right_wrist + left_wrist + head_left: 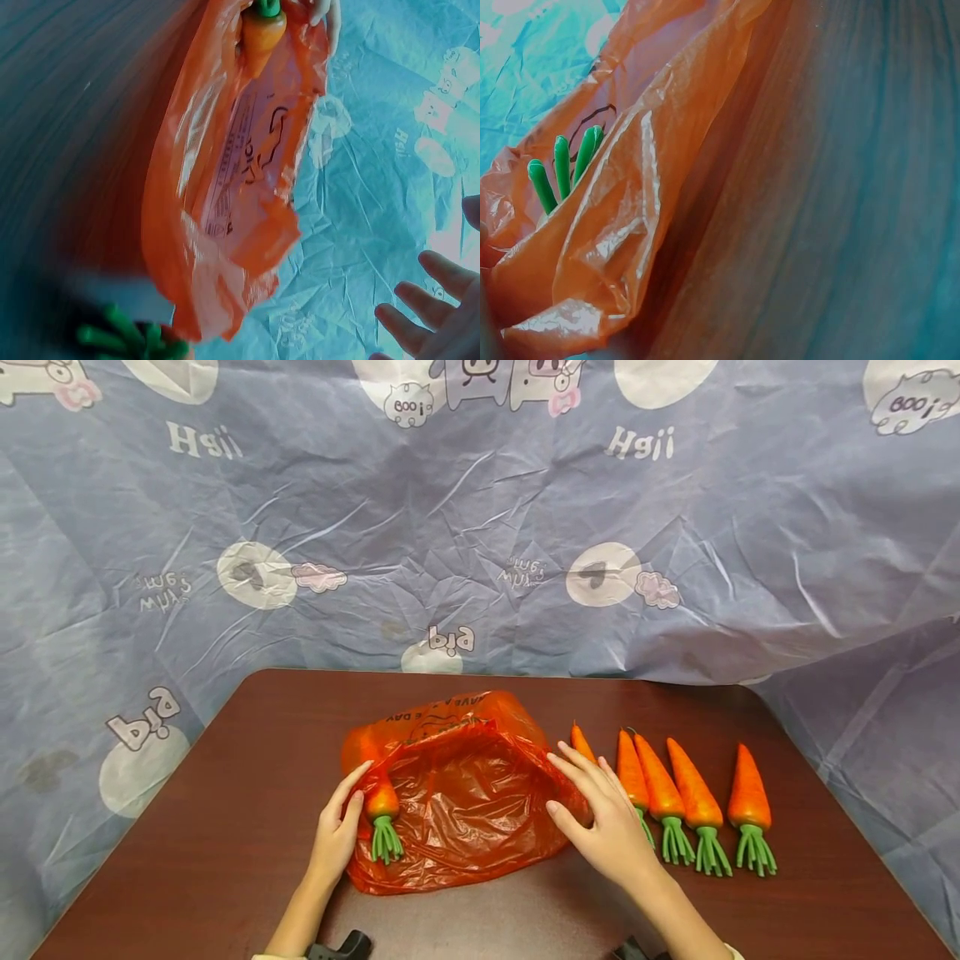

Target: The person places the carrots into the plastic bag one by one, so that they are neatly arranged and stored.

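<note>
At the table's centre lies the orange plastic bag (465, 802), mouth open toward me. My left hand (339, 831) rests at the bag's 9 o'clock edge, fingers lightly bent against the plastic beside the carrot (381, 806) inside; whether it grips, I cannot tell. My right hand (600, 818) lies flat, fingers straight, on the 3 o'clock edge. Five carrots (693, 793) line up further toward 3 o'clock on the brown table (225, 827).

Orange bag (225, 217) holds a carrot (262, 34) (green-topped) near straight fingers (420, 300).
</note>
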Tool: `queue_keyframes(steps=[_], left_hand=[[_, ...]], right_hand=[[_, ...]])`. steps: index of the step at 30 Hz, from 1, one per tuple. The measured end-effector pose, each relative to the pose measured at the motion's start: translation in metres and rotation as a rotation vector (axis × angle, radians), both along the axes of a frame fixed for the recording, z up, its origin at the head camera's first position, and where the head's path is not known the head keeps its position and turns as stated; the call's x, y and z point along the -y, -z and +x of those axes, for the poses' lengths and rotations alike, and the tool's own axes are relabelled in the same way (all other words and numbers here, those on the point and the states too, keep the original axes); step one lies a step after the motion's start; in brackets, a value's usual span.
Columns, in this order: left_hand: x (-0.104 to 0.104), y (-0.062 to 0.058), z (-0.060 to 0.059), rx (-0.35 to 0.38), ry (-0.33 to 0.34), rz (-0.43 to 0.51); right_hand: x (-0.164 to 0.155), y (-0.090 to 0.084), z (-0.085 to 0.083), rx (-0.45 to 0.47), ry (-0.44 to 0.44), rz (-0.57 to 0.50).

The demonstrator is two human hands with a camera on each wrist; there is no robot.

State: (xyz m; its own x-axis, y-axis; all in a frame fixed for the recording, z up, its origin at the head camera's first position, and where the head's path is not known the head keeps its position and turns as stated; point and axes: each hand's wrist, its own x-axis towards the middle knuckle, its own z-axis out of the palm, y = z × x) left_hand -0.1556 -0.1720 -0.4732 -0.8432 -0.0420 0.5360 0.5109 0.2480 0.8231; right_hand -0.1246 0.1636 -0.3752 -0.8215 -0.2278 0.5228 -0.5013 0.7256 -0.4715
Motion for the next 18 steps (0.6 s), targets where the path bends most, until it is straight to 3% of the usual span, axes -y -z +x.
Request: queue_keyframes(steps=[10,18], left_hand=[[-0.001,0.000,0.001,0.039,-0.010,0.009],[0.000,0.000,0.000,0.052,0.000,-0.008]], right_hand=[[-0.035,-0.002,0.015,-0.099,0.050,0.011],[-0.066,-0.003,0.024,-0.071,0.105,0.026]])
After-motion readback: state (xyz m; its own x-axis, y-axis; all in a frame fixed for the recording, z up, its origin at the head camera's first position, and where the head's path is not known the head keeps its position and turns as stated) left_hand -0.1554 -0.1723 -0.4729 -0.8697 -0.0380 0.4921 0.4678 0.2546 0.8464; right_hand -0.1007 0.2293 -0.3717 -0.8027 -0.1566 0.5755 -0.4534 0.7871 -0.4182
